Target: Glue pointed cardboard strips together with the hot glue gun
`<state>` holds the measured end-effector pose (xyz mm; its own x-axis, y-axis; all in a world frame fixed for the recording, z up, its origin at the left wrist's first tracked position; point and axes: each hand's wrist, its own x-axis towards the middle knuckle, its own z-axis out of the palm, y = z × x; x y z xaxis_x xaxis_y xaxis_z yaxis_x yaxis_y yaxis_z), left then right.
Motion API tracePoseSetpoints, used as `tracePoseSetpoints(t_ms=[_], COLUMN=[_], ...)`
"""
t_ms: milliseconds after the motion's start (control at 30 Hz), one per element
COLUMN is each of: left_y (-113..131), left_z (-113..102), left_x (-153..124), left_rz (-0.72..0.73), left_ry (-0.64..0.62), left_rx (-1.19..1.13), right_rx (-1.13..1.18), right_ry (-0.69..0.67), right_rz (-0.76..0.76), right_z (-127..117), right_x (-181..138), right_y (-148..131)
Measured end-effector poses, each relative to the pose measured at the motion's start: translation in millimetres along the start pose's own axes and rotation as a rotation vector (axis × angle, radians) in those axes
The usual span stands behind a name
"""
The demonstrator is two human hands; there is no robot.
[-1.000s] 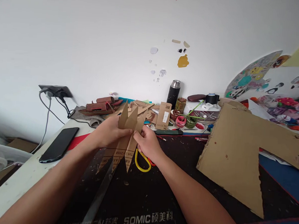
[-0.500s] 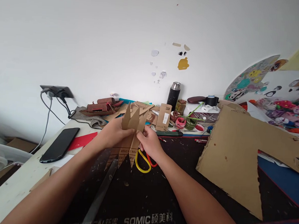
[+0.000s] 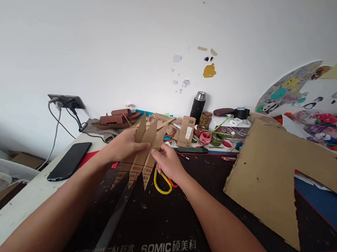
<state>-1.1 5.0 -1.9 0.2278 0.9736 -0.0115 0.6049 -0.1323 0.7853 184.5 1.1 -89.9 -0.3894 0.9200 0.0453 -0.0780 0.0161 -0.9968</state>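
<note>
Brown pleated cardboard piece with pointed ends [image 3: 149, 136]: over the black printed mat [image 3: 177, 210], between both hands, top leaning slightly right; contact of lower points with mat, cannot tell.
Left hand [image 3: 127, 144]: partly closed in a pinch, thumb across the front folds, other fingers hidden behind.
Right hand [image 3: 168, 158]: curled, thumb tip pressed to the right-hand fold, gripping the same piece.
Just changed: moved slightly left compared with half a second ago, lower points now covering the tip of the long grey metal ruler [image 3: 113, 225], then in plain sight. Same two-handed grip; probably just a small adjustment of the folds.
Print on folds: "2008" and "KG" legible, other characters broken up by creases.
Yellow-and-red-handled scissors [image 3: 162, 193]: just below right hand, blades out of sight.
Mat lettering: "SOMIC硕美科" clear in white; to its left, apparently "NEWMEN新贵", partly under the ruler.
Large notched brown cardboard sheet [image 3: 264, 166]: well to the right, small dark marks unreadable.
Small kraft-brown box [image 3: 186, 132]: at the back of the white counter [image 3: 29, 197], white label too small to read.
</note>
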Motion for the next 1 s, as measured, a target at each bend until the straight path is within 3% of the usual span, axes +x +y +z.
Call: tracePoseSetpoints(t_ms=[333,667,833,1000], left_y=[3,6,11,19], left_z=[-5,-3,1,17], left_x=[-2,-6,-8,-15], left_rz=[0.006,0.05,0.084,0.068], left_ry=[-0.084,0.005,0.026,0.155], left_rx=[0.016,0.132,0.218,0.335], right_rx=[0.0,-0.015,-0.013,-0.121], right_ry=[-0.035,-0.006,0.065,0.19], right_rz=[0.007,0.032,-0.013,-0.053], right_z=[2,6,14,15], right_x=[-2,-1,-2,0], right_y=[-3,-2,6,16])
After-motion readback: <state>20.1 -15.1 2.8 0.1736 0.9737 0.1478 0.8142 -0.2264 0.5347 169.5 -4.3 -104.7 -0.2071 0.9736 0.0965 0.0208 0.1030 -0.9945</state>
